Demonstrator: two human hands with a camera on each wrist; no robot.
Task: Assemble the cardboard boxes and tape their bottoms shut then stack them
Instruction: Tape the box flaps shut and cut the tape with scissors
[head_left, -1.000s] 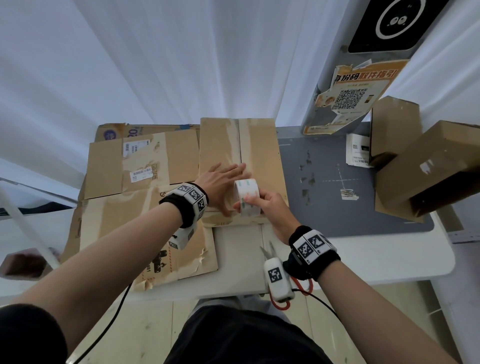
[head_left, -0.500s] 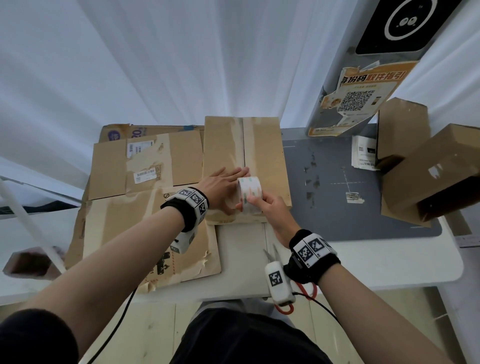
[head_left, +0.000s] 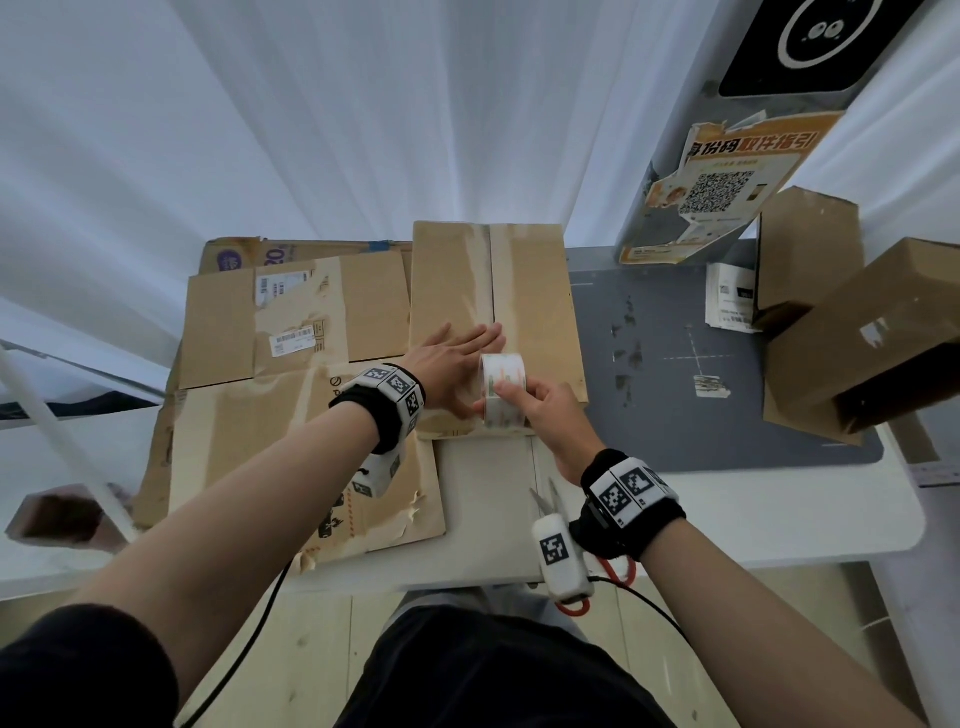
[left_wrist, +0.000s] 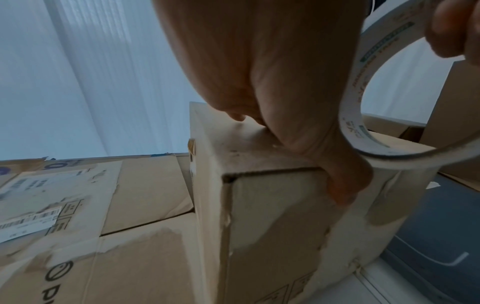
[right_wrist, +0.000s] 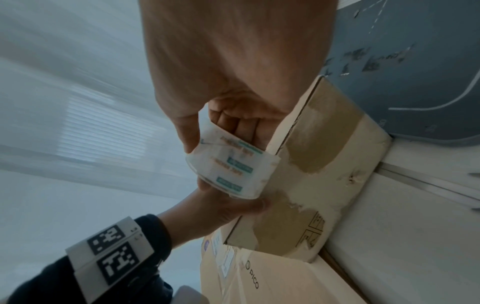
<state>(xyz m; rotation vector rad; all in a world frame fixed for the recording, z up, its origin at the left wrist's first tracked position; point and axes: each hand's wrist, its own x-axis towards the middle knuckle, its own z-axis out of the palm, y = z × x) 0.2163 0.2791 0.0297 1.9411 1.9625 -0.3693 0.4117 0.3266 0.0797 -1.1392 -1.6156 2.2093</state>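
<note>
At table centre, the left hand (head_left: 447, 364) lay flat on the box (head_left: 524, 291) while the right hand (head_left: 540, 410) gripped the tape roll (head_left: 501, 387) at its near edge: taping barely begun, stacking pending.

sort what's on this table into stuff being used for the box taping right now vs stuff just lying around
In use: cardboard box, tape roll, left hand flat on the box, right hand holding the roll.

Lying about: scissors, flattened cardboard, two boxes, paper slip.
</note>
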